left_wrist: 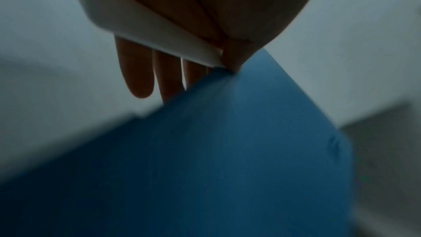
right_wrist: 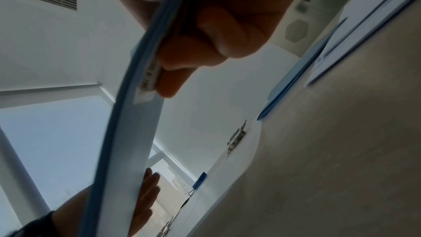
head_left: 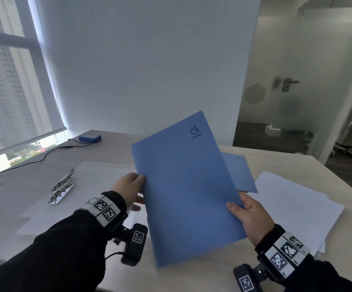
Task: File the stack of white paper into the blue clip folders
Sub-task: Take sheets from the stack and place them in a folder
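Note:
A blue clip folder [head_left: 187,186] is held closed and tilted up above the table, its logo at the top right. My left hand [head_left: 138,186] pinches its left edge, thumb on the front and fingers [left_wrist: 136,71] flat behind. My right hand [head_left: 239,205] grips the lower right edge, with fingers [right_wrist: 212,42] curled round the folder [right_wrist: 127,132] beside its inner metal clip [right_wrist: 150,75]. A second blue folder [head_left: 240,173] lies flat on the table behind. The stack of white paper [head_left: 293,205] lies fanned out on the right.
Loose white sheets [head_left: 82,186] cover the table's left side, with shiny metal clips [head_left: 63,186] lying on them. A small blue box [head_left: 90,137] with a black cable sits at the far edge by the window. A white wall stands behind the table.

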A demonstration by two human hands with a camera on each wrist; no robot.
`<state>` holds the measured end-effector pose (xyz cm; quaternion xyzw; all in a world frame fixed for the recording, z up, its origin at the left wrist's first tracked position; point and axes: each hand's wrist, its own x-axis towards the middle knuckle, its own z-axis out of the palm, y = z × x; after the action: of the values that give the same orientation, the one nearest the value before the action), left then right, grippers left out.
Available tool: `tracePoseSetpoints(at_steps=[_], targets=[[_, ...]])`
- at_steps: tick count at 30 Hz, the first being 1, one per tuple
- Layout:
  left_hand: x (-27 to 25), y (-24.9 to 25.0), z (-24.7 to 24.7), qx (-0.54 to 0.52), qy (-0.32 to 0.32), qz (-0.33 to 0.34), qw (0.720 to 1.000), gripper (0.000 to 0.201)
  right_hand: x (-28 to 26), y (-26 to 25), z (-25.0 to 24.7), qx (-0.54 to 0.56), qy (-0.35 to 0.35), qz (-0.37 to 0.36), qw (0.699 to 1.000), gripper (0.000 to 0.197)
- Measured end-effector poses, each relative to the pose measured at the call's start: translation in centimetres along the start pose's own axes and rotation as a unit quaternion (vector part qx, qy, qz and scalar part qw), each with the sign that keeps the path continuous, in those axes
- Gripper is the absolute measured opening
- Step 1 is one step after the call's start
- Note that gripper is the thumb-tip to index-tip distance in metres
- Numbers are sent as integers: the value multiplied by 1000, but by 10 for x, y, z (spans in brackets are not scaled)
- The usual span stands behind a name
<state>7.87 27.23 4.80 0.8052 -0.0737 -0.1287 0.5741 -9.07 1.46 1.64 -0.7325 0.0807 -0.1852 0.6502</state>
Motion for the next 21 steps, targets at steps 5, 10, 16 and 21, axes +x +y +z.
tracePoseSetpoints(at_steps=[5,10,16,21], targets=[[-10,1,22,-267,27,-50,962,21,3,8,8,65,25,34,997,33],[-5,-2,35,-305,2,-58,951,26,6,19,5,95,21,65,993,31],[7,1,60,-322,8,-49,945,19,7,11,-10,120,33,66,990,32],[19,4,72,-330,-5,-37,943,6,9,11,-36,-14,43,127,991,35]])
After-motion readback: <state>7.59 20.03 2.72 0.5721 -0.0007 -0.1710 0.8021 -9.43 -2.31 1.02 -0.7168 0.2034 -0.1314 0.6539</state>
